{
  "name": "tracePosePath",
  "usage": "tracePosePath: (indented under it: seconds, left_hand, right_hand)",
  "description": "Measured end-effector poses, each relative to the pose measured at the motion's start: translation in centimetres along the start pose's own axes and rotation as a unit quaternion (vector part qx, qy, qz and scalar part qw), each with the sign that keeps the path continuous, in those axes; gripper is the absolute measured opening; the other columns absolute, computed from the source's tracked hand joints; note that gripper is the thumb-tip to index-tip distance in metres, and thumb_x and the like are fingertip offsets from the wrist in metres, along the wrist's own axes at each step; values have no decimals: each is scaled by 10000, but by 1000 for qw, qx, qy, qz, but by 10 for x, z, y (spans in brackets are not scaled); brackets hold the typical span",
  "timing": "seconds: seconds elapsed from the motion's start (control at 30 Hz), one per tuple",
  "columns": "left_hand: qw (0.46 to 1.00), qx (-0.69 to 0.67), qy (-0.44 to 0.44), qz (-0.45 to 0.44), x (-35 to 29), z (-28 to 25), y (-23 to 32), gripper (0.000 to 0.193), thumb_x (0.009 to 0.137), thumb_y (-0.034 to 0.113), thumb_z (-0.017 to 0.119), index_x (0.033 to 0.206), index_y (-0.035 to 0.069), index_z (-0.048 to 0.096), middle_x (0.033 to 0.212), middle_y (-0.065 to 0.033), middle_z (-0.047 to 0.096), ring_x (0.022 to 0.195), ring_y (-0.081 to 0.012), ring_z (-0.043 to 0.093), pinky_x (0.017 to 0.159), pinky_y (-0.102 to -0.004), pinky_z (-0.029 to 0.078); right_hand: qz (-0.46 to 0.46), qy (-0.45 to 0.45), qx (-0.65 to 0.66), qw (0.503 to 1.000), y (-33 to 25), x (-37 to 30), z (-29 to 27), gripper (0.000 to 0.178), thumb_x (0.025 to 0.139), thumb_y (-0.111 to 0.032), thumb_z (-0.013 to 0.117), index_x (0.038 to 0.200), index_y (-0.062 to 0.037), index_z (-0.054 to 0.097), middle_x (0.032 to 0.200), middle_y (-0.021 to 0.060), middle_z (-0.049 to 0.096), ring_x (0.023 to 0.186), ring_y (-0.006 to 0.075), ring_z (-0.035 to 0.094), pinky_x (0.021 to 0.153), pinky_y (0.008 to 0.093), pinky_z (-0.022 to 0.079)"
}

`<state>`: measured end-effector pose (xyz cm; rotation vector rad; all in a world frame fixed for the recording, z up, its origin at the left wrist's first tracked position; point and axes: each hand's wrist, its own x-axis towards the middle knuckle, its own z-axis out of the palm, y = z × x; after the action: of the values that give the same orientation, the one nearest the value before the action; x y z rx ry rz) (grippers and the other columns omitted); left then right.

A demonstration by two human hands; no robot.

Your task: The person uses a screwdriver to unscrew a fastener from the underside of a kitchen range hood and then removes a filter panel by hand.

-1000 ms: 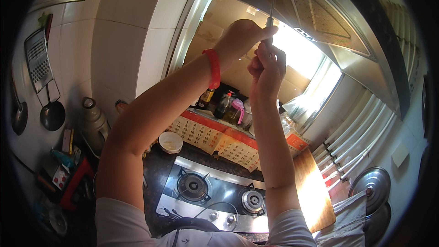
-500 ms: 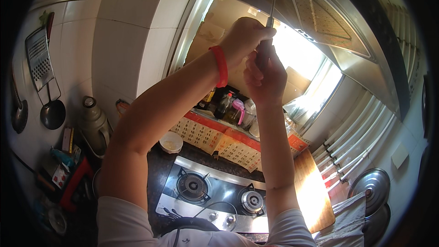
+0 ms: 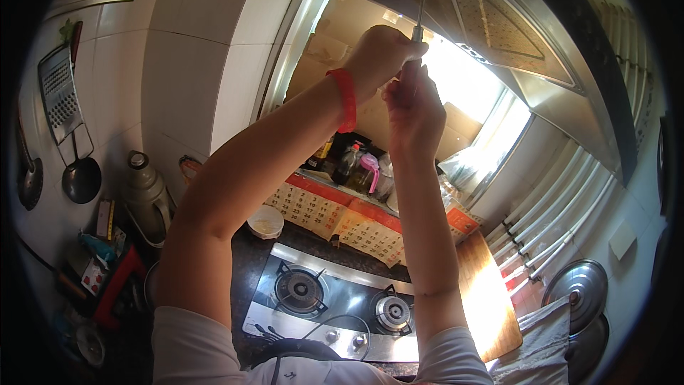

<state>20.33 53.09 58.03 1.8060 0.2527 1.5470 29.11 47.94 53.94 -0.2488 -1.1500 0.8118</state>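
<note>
Both my arms are raised toward the range hood (image 3: pixel 513 36). A screwdriver (image 3: pixel 425 1) with a long thin shaft points up at the hood's underside; its tip is not clearly visible. My left hand (image 3: pixel 383 57), below a red wristband (image 3: pixel 344 100), is closed near the metal collar at the top of the handle. Just beneath it, my right hand (image 3: pixel 415 117) wraps its fingers round the dark reddish handle. A greasy filter panel (image 3: pixel 499 25) lies to the right of the shaft.
Below my arms is a gas stove (image 3: pixel 328 299) with two burners. Behind it stand bottles (image 3: pixel 347 164) and a pink-handled jug (image 3: pixel 369 165) on a ledge. At left are a thermos (image 3: pixel 146 196) and hanging utensils (image 3: pixel 60 93); at right, a cutting board (image 3: pixel 488 299) and pot lids (image 3: pixel 581 296).
My right hand's fingers have shifted round the handle. The screwdriver and both hands have moved very slightly left in the view.
</note>
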Motion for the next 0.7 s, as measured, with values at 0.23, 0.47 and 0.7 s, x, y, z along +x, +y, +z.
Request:
tracePosePath:
  seconds: [0.23,0.47,0.7]
  left_hand:
    - [996,-67,-55,-1,-4,-4,3,305,860,300,559,851,-1,610,794,-60,608,742,-130,543,690,-284,425]
    - [999,49,13,15,-1,-3,0,325,810,277,567,628,15,625,569,-33,586,567,-114,550,563,-275,434]
    - [999,28,26,-5,-4,-2,8,293,861,283,560,803,0,608,672,-37,597,631,-129,556,612,-296,448]
  right_hand:
    - [120,-200,103,967,-8,8,-25,297,918,-296,440,995,-18,506,746,60,552,515,101,439,461,228,345]
    - [1,15,-88,996,2,0,2,173,824,-134,618,849,-51,469,695,19,502,518,73,415,457,203,303]
    - [8,-27,-16,999,7,2,2,197,867,-203,553,967,-45,493,740,43,527,573,96,469,471,218,347]
